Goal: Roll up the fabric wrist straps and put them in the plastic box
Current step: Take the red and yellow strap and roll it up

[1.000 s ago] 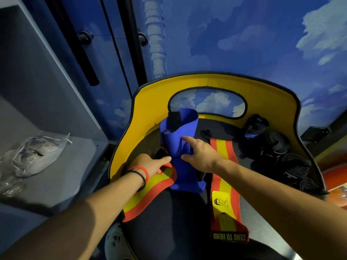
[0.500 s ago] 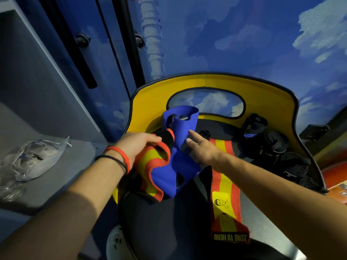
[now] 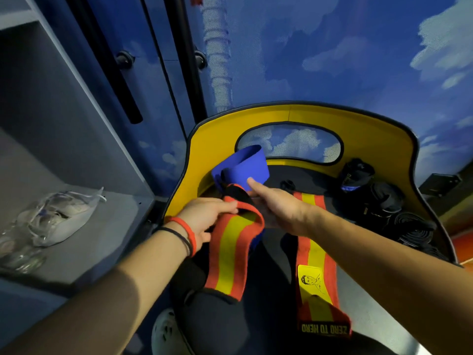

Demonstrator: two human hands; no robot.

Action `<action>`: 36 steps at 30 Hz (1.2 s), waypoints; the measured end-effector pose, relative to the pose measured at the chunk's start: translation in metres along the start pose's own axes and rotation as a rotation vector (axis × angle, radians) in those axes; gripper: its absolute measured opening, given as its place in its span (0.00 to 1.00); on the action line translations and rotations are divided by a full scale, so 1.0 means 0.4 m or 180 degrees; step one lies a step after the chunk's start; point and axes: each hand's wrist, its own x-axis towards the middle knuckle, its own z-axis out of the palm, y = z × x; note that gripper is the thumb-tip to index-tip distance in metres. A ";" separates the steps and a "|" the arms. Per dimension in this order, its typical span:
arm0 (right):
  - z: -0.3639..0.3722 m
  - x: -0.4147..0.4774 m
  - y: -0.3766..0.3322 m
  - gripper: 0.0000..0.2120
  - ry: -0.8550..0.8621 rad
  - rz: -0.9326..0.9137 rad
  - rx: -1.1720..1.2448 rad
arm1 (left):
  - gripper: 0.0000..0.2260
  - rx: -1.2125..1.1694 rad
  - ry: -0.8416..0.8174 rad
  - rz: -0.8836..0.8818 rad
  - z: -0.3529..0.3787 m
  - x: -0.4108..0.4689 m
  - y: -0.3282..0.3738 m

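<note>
My left hand (image 3: 204, 221) pinches the top fold of the orange fabric wrist strap with the yellow centre stripe (image 3: 231, 254), thumb over its upper edge, and the strap's long axis drops straight down from my fingers toward me, its free end hanging below my wrist. My right hand (image 3: 279, 211) is flat and loosened rather than clenched, forefinger stretched forward to touch the curled blue fabric strap (image 3: 242, 169), which stands just beyond both sets of fingers, against the yellow padded backrest with the oval cut-out (image 3: 371, 139). Whether the blue piece joins the orange strap under my fingers I cannot tell. A second orange-and-yellow strap with a black printed end (image 3: 317, 275) lies just under my right forearm, running toward me too. Rolling, I judge, should begin at the pinched top, where my left hand is nearer. No plastic box is clearly in view.
</note>
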 end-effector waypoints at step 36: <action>-0.149 -0.186 0.000 0.17 0.0304 -0.0405 0.0653 | 0.16 0.4755 0.0040 0.2192 0.058 0.212 -0.048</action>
